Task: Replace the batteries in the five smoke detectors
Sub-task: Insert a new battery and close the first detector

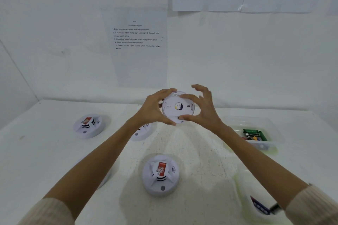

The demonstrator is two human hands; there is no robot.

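Observation:
A white round smoke detector is held up above the table with its back side facing me. My left hand grips its left rim, fingers curled round the top and bottom. My right hand pinches its right edge with thumb and a finger, the other fingers spread above. Three more detectors lie face up on the table: one near the front centre with a red label, one at the left, one partly hidden under my left forearm. A clear tray at the right holds green batteries.
A second clear container with dark items sits at the front right under my right forearm. Another white round shape shows under my left forearm. Printed instruction sheets hang on the white wall behind the table.

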